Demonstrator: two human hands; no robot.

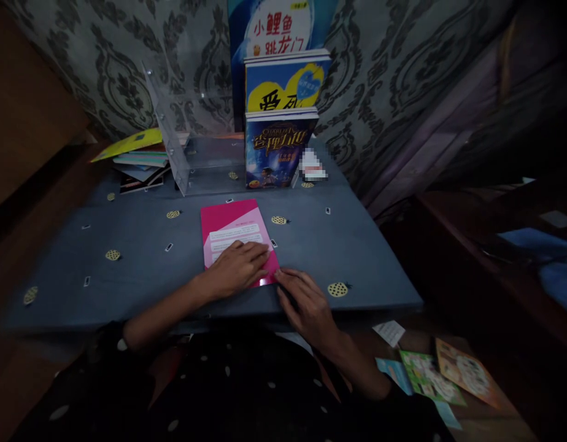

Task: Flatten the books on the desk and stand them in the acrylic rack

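Observation:
A pink book [231, 216] lies on the cloth-covered table in front of me, with small white text panels on its cover. My left hand [237, 267] rests flat across its lower half, fingers stretched out, hiding part of the print. At the lower right corner, my right hand [308, 304] has its fingertips and thumb closed on the book's edge. Behind the book stands a clear plastic rack [170, 138], its right side filled by upright books. A dark blue book [278, 150] is at the front, then a blue and yellow book [283, 83], and a tall blue book [278, 27] at the back.
Several books and booklets [140, 158] are piled left of the rack. A white item [311, 166], partly blurred out, lies at its right. The table's front edge [357, 307] is near my body. Colourful booklets [431, 374] lie lower down at the right. A patterned curtain [394, 61] hangs behind.

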